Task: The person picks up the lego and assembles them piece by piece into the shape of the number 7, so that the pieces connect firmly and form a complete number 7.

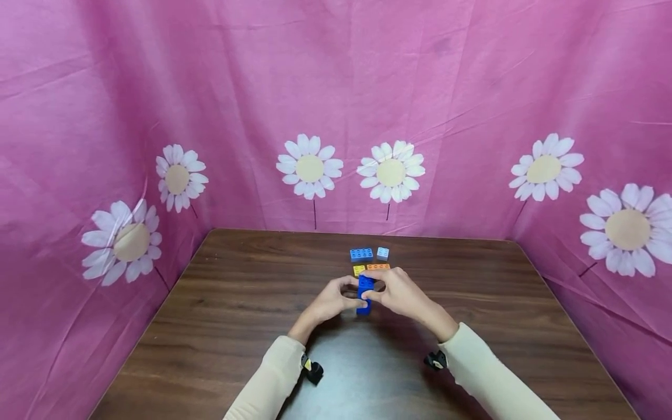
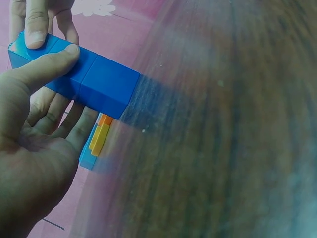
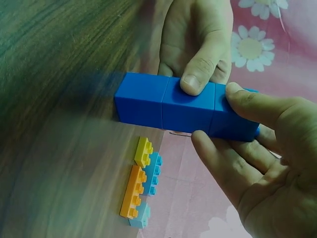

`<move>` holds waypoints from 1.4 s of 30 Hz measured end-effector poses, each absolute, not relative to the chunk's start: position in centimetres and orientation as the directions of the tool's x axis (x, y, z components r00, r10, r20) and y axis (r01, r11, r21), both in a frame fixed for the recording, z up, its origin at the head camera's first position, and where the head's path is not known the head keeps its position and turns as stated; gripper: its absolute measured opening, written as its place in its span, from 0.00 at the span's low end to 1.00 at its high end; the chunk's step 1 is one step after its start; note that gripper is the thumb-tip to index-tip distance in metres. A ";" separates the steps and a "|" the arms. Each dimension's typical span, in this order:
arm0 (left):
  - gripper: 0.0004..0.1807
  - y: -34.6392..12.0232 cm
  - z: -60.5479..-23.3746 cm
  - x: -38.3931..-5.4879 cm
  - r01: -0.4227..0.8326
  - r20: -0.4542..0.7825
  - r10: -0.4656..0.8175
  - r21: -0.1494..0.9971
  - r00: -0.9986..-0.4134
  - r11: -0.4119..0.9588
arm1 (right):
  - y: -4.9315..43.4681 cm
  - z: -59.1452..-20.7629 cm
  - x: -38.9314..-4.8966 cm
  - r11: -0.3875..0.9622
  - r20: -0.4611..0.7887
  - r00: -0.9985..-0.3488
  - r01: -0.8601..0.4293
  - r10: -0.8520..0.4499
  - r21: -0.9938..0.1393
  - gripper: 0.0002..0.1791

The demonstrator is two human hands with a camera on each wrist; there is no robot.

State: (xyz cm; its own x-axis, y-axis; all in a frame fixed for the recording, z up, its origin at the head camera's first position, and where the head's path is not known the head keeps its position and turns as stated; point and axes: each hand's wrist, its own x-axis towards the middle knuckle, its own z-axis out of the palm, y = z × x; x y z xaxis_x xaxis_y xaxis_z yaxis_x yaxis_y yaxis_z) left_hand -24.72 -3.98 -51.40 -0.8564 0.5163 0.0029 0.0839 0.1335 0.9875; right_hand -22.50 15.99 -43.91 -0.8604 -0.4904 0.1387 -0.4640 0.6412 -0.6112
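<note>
A stack of three dark blue toy bricks [image 3: 188,110] stands upright on the table, studs at its top end. My left hand [image 1: 332,300] grips its middle, with the thumb across the near face and the fingers behind, as the left wrist view shows. Higher up, my right hand [image 1: 401,294] pinches the top brick between thumb and fingers. In the right wrist view the bricks sit flush, with thin seams between them.
Behind the stack lie a yellow brick [image 1: 359,270], an orange brick [image 1: 378,267], a longer blue brick [image 1: 361,254] and a small light blue brick [image 1: 382,253]. The brown wooden table [image 1: 220,326] meets a pink flowered cloth [image 1: 241,116] at its back and sides.
</note>
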 end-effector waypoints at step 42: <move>0.22 -1.5 -51.3 -24.5 0.138 0.036 0.521 0.978 -0.853 0.159 | 19.0 -45.7 -22.7 0.596 0.161 -0.899 -0.395 -0.407 -0.699 0.25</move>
State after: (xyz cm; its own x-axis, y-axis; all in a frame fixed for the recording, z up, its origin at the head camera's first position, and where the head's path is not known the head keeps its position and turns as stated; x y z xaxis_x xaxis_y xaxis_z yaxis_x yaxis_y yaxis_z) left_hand -24.50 -1.48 -51.34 -0.8531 0.5205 0.0358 0.1380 0.1589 0.9776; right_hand -22.74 19.03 -45.68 -0.8992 -0.4067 0.1613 -0.3949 0.5957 -0.6994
